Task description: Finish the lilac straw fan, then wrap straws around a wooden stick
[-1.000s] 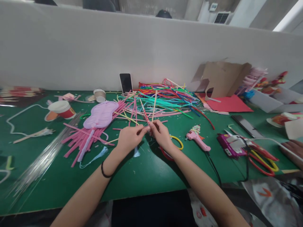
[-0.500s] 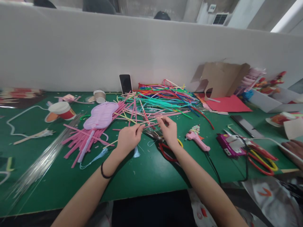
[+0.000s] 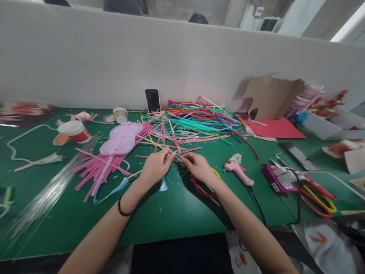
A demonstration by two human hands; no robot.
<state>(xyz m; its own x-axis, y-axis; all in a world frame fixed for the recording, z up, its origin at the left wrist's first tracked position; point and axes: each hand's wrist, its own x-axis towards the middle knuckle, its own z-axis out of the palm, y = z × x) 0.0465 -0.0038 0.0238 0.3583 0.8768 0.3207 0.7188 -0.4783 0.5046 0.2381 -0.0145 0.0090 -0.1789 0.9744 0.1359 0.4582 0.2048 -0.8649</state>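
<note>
My left hand point(image 3: 156, 165) is closed in a pinch around a thin wooden stick point(image 3: 134, 174), whose rear end shows left of the hand. A light blue tassel point(image 3: 122, 185) hangs by that end. My right hand point(image 3: 198, 167) is closed, its fingertips almost meeting the left ones. A pink pipe cleaner point(image 3: 194, 150) runs between the fingertips and out past the right hand; what the right fingers grip is partly hidden. Red-and-yellow-handled scissors point(image 3: 201, 189) lie under the right hand. A second blue tassel point(image 3: 163, 185) lies just below the left hand.
Left stands a lilac padded shape point(image 3: 122, 137) over pink pipe cleaners point(image 3: 91, 171). Coloured pipe cleaners point(image 3: 196, 121) pile up behind the hands. A pink glue gun point(image 3: 239, 171) with a cord, a purple power block point(image 3: 278, 180) and a paper cup point(image 3: 74, 131) are around.
My right hand has moved down and left, its fingers lowering toward the left fingertips. The long stick stretched between both hands no longer shows there. The other person's hand at right has left view.
</note>
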